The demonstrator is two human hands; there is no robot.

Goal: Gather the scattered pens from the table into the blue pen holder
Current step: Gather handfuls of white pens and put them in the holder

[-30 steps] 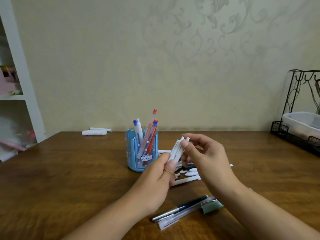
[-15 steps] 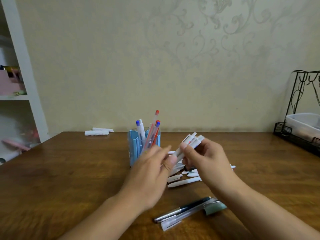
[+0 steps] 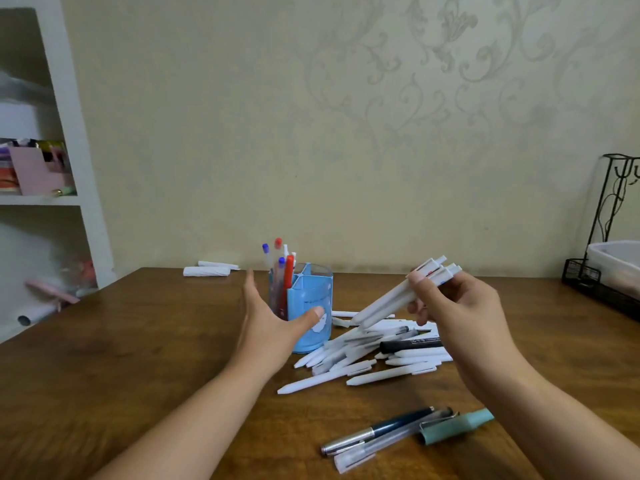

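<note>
Gripping a bundle of white plastic click pens [image 3: 398, 297], the right hand [image 3: 460, 317] is holding them tilted above the wooden table [image 3: 121, 358], clicker ends up and to the right, tips slanting down toward the left. Thumb and curled fingers are wrapping around the middle of the bundle, which is hanging clear of the tabletop.

The left hand [image 3: 268, 323] is reaching with its fingers straight and spread, thumb splayed to the right, and holding nothing. It is sitting in front of the blue plastic pen holder [image 3: 311, 299]; the thumb tip is overlapping the holder's front wall, though whether it is actually touching cannot be told.

The blue holder is standing upright near the middle of the table, divided into compartments. Its left compartment is carrying several upright pens with red and blue caps [image 3: 280, 268], while the right compartment is looking open at the top.

Just right of the holder, a loose pile of white pens [image 3: 363, 362] is lying flat on the table under the raised bundle, with one black pen [image 3: 410, 345] lying across it. Nearer the person, a dark blue pen with a silver end [image 3: 374, 431], a clear pen [image 3: 388, 441] and a teal capped pen [image 3: 457, 426] are lying together, well apart from the holder.
</note>
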